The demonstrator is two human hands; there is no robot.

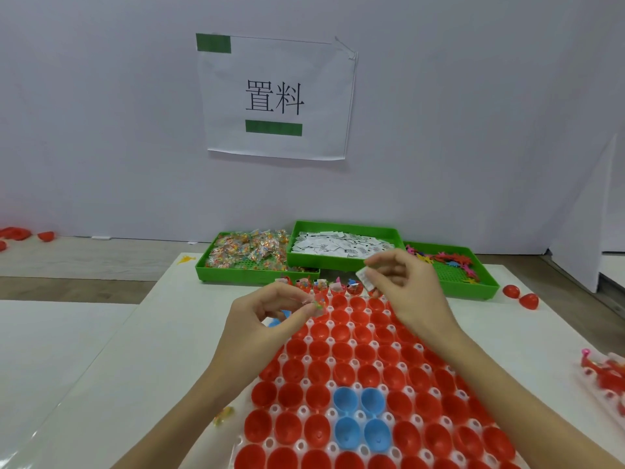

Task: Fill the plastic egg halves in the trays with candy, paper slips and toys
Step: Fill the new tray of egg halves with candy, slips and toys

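Egg tray: white plastic tray (pixel 306 359) of red and blue egg halves (pixel 358 414)
Left hand (pixel 267 313): pinching clear-wrapped candy (pixel 316 304)
Right hand (pixel 402 282): pinching white paper slip (pixel 364 278)

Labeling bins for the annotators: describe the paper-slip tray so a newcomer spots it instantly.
Look below the white wall sign to the three green trays at the table's far edge. The paper-slip tray is the middle one, set slightly higher than the others. It alone holds white printed slips; the candy tray is to its left and the toy tray to its right.
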